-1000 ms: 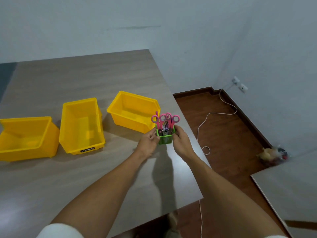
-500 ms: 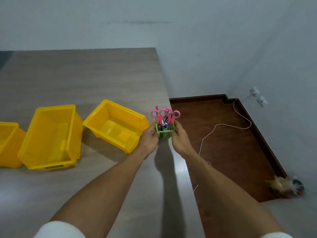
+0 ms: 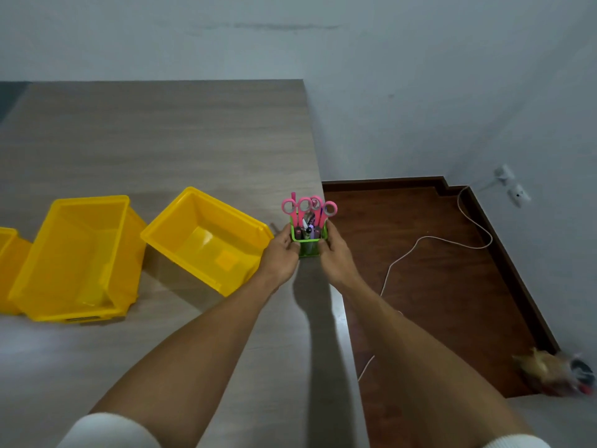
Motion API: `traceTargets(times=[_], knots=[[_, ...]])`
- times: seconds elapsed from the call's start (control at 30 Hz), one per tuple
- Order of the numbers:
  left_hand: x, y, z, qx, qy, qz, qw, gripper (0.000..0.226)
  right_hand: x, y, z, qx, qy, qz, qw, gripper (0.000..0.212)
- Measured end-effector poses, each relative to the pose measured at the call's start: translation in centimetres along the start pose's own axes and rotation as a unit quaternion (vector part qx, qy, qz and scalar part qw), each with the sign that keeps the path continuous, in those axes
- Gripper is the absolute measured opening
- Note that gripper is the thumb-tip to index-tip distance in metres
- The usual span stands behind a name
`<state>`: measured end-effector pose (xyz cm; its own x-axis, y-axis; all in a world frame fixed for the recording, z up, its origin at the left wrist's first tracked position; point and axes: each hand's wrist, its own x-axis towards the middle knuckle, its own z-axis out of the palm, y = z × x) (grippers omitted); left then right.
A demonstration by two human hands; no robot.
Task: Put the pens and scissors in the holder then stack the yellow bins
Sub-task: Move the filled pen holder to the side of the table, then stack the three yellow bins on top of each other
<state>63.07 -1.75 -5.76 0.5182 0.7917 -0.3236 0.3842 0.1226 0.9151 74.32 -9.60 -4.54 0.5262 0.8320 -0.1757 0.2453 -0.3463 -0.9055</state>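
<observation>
A small green holder (image 3: 308, 244) stands near the table's right edge, gripped on its left side by my left hand (image 3: 281, 253) and on its right side by my right hand (image 3: 334, 255). Pink-handled scissors (image 3: 307, 206) and several pens (image 3: 308, 229) stick up out of it. Three yellow bins lie side by side on the table to the left: the nearest bin (image 3: 206, 237) just left of my left hand, a middle bin (image 3: 80, 257), and a third bin (image 3: 8, 270) cut off by the left border.
The wooden table (image 3: 161, 140) ends just right of the holder, with a brown floor (image 3: 436, 270) below. A white cable (image 3: 420, 244) runs across the floor to wall sockets (image 3: 512, 185). A blurred bundle (image 3: 555, 373) lies on the floor at right.
Both hands stay on the holder and have carried it towards the table's right edge. The view has swung right, so the bins sit further left and the third is mostly out of frame.
</observation>
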Motion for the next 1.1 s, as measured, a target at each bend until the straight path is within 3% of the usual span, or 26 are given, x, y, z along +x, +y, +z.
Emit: traceTargets(times=[0.13, 0.27, 0.43, 0.57, 0.7, 0.9, 1.1], knots=[[-1.7, 1.8, -0.4, 0.086, 0.069, -0.011, 0.994, 0.036, -0.7, -0.6, 0.0, -0.017, 0.044, 0.120, 0.992, 0.053], [-3.9, 2.3, -2.4, 0.106, 0.157, -0.011, 0.982, 0.023, -1.9, -0.1, 0.3, -0.048, 0.057, 0.225, 0.971, 0.033], [-7.2, 2.1, -6.9, 0.152, 0.265, 0.055, 0.950, 0.028, -3.6, -1.0, 3.2, -0.046, -0.039, 0.105, 0.993, 0.018], [-8.7, 1.4, -10.2, 0.164, 0.338, 0.065, 0.924, 0.016, -4.3, -4.2, 5.5, -0.044, -0.038, -0.018, 0.998, 0.023], [-9.5, 0.1, -12.2, 0.137, 0.372, 0.025, 0.918, 0.043, -3.6, -7.4, 7.0, -0.056, -0.014, -0.094, 0.994, 0.040], [-9.8, -2.6, -13.2, 0.049, 0.323, -0.093, 0.940, 0.081, -1.0, -9.0, 8.8, -0.131, -0.062, -0.070, 0.987, 0.054], [-9.4, -4.2, -13.1, -0.006, 0.272, -0.100, 0.957, 0.063, 0.0, -7.5, 9.8, -0.157, -0.081, -0.043, 0.983, 0.056]])
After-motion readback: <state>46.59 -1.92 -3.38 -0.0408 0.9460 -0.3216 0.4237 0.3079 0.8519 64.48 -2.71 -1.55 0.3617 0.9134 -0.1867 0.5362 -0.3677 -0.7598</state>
